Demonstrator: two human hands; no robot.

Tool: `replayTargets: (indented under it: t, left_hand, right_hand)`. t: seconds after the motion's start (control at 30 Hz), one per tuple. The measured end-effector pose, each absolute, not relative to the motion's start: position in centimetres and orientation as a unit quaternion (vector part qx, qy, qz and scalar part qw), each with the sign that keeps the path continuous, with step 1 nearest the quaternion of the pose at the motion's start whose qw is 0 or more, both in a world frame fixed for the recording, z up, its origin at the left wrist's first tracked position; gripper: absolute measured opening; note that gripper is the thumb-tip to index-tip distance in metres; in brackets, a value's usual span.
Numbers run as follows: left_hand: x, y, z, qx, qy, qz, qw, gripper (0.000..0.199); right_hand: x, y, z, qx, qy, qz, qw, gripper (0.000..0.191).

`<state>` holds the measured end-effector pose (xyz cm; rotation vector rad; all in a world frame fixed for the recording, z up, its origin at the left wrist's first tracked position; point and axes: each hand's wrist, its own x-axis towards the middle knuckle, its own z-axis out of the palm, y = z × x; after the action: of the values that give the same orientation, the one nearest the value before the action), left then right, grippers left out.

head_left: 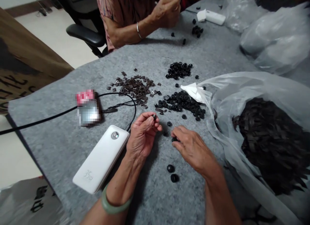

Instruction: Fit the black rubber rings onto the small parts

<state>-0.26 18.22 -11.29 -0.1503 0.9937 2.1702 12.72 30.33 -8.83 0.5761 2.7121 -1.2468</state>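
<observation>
Jade bangle (113, 204) circles the left wrist; the left hand (142, 136) pinches a tiny dark piece (154, 116) between thumb and forefinger. The right hand (195, 150) curls over a black rubber ring (174, 139) on grey felt (48, 131), its grip partly hidden. Both pieces look light, best held by their edges.

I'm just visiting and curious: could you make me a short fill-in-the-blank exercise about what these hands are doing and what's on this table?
1. The left hand pinches a small ____ piece.
2. The left wrist wears a pale ____ bangle.
3. The white power bank lies to the ____ of the left hand.
4. The heap of dark strips lies inside a clear plastic ____.

Missing words: black; green; left; bag.
</observation>
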Motion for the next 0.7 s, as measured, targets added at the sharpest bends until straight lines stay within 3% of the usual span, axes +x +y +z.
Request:
replayTargets:
  t: [0.1, 0.27, 0.4, 0.7]
  left_hand:
    - [-0.17, 18.24, -11.13, -0.066, 0.389, 0.840, 0.372, 0.034]
    - [0.07, 18.35, -10.93, -0.062, 0.386, 0.834, 0.390, 0.036]
    - [0.21, 18.39, -10.93, -0.049, 0.385, 0.829, 0.402, 0.033]
    - [0.34, 18.32, -10.79, -0.043, 0.384, 0.826, 0.410, 0.033]
  right_hand:
    - [12.50, 30.74, -8.92, 0.199, 0.804, -0.559, 0.035, 0.008]
    - [12.40, 31.14, -9.02, 0.220, 0.561, -0.798, 0.006, 0.030]
    - [12.34, 31.13, -9.05, 0.198, 0.470, -0.860, -0.026, 0.037]
    - [12.28, 31.22, -9.25, 0.182, 0.420, -0.888, -0.032, 0.032]
